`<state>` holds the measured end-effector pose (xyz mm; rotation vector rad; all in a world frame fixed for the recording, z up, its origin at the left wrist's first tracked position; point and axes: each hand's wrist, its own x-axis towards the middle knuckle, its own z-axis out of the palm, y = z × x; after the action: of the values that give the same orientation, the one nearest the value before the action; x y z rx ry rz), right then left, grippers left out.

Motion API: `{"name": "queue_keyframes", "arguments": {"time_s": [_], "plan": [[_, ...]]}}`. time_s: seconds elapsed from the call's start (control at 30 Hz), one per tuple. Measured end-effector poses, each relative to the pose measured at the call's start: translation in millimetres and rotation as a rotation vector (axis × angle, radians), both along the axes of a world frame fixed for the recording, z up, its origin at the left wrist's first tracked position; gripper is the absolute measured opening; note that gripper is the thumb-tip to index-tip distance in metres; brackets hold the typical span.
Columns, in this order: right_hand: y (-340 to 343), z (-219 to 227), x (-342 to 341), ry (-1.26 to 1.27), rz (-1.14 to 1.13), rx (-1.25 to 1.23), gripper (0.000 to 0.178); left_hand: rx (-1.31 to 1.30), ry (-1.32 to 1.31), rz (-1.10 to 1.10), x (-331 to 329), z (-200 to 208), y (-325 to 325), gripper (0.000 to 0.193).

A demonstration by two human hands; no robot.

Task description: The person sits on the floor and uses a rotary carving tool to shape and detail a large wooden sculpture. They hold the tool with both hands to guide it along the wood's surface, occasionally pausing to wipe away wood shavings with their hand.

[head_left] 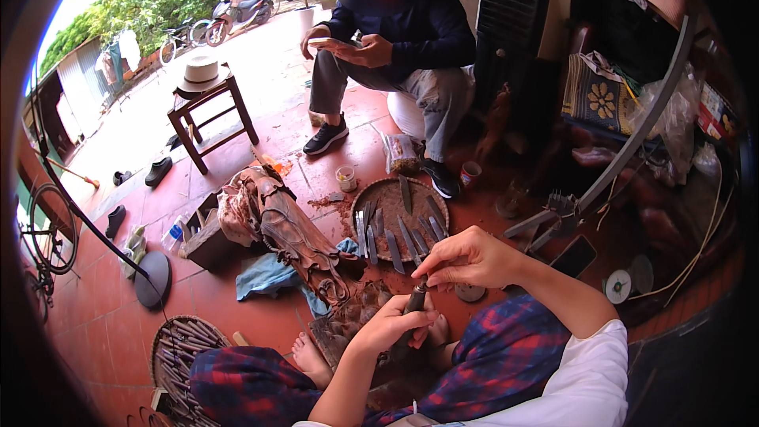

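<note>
My left hand (395, 323) is wrapped round a dark cylindrical tool (417, 299), its narrow end pointing up. Over that end, my right hand (478, 259) has thumb and fingers pinched together; whatever small piece they hold is hidden. Just beyond my hands, a carved brown wooden figure (294, 225) lies on the floor, with a dark wooden block (348, 320) close to my feet. A shallow woven tray (371, 196) beyond my right hand carries several flat metal carving blades (392, 245).
A round basket (190, 324) of stick-like tools stands at lower left. Blue cloth (265, 275) lies beside the carving. Across from me sits a person (419, 32) holding a phone. A stool (209, 107) bears a pale hat (200, 71). A dark phone (573, 257) lies at right.
</note>
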<state>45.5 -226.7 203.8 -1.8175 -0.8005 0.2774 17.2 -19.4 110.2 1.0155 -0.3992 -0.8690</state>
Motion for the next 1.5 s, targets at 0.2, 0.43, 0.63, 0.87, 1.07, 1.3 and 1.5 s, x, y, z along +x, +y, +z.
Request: {"name": "queue_keyframes", "arguments": {"time_s": [0.2,0.43,0.63,0.87,1.07,1.3,1.5], "plan": [[-12,7,-5,0.014,-0.098,0.024,0.012,0.029,-0.01,-0.078,3,1,-7,0.015],[-127,58,9,-0.408,-0.83,0.415,0.013,0.135,0.054,0.056,8,-7,-1,0.016],[-243,11,-21,-0.564,-1.186,0.279,0.012,0.151,0.057,0.1,13,-17,-1,0.014],[-258,-67,-7,-0.786,-1.382,-0.424,0.012,0.197,0.076,0.133,12,-17,1,0.013],[-276,-118,13,-0.894,-1.39,-0.826,0.008,0.249,0.033,0.128,10,-15,-4,0.014],[-286,-143,10,-0.749,-1.45,-0.902,0.016,0.262,0.015,0.14,10,-17,-3,0.012],[-280,-126,-6,-0.702,-1.605,-0.516,0.033,0.278,0.002,0.152,11,-19,-2,0.012]]}}
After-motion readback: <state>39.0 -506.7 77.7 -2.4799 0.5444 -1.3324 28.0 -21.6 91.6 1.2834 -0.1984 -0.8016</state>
